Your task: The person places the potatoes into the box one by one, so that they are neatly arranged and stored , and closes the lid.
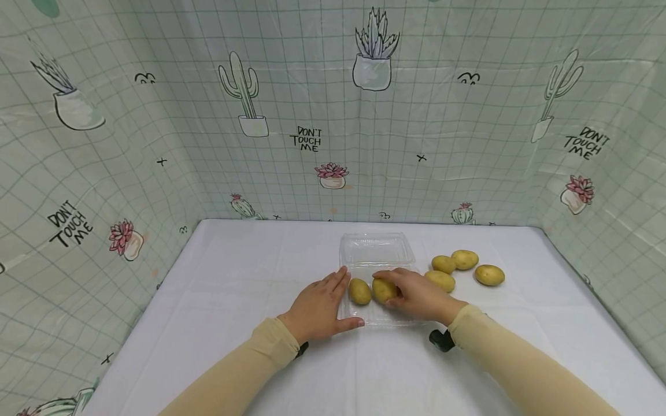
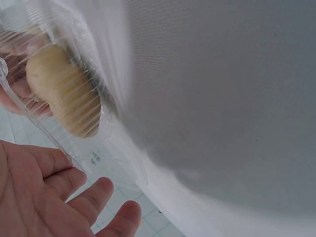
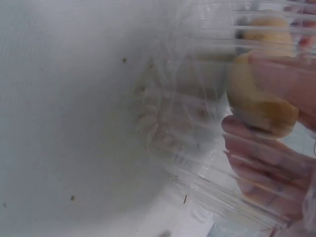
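A clear plastic clamshell box (image 1: 376, 316) lies with its lid (image 1: 377, 248) folded back, away from the person. Inside its near half sits one potato (image 1: 360, 292) on the left. Right beside that one, my right hand (image 1: 424, 294) grips a second potato (image 1: 384, 290) between thumb and fingers, within the box; the right wrist view shows this potato (image 3: 261, 98) through the ribbed plastic wall. My left hand (image 1: 319, 306) rests at the box's left side, fingers spread and fairly straight, fingertips at its edge. In the left wrist view that hand (image 2: 44, 192) holds nothing.
To the right of the box lie several loose potatoes: one (image 1: 440, 281) close by my right hand, two touching behind it (image 1: 444, 264), and one farther right (image 1: 489, 275). A white cloth (image 1: 250, 277) covers the table. Patterned curtains (image 1: 333, 104) stand behind and at both sides.
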A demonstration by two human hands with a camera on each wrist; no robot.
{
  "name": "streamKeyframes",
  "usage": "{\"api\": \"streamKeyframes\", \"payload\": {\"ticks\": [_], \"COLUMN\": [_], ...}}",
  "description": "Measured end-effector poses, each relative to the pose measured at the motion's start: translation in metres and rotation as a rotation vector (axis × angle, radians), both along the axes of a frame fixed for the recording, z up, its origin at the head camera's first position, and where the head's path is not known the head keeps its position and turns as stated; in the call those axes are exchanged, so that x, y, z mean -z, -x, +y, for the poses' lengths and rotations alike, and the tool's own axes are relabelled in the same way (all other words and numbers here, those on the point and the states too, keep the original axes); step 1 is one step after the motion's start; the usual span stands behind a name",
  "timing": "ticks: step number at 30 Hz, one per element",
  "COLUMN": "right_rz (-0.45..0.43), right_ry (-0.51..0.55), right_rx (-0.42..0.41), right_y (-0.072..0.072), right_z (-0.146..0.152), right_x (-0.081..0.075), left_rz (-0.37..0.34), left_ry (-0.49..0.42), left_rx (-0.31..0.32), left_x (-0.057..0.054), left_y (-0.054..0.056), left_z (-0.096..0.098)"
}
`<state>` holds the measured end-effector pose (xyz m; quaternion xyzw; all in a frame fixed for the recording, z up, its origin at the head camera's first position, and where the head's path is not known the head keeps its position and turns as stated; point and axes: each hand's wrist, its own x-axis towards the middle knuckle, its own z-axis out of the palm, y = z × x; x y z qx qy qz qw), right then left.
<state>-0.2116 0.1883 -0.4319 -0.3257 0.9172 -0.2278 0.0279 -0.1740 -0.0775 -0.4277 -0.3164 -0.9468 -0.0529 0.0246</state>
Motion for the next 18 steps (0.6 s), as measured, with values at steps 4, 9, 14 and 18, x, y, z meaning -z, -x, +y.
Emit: {"api": "streamKeyframes", "payload": {"ticks": [4,9,14,18], "right_rz": [-0.001,0.008,0.014,0.015], "right_ry": [-0.034,-0.048,-0.059,-0.063], "right_rx": [0.005,0.002,0.008,0.007], "right_y": [-0.0004,-0.0003,0.0006,0.0006], "right_z": [-0.0021,-0.0027,-0.0025,-0.0023], "right_x": [0.0009,-0.0009,-0.002,-0.0028], "left_rz": [0.007,0.013,0.009,0.004], "left_ry": [-0.004,-0.005,0.005,0.011], "left_rx": [0.007,0.011,0.007,0.0], "left_x": [0.0003,0.0013,0.0013,0.0016], "left_y": [0.0,0.0005,0.0005,0.0004], "left_z": [-0.0002,-0.0005,-0.0001,0.0002]}}
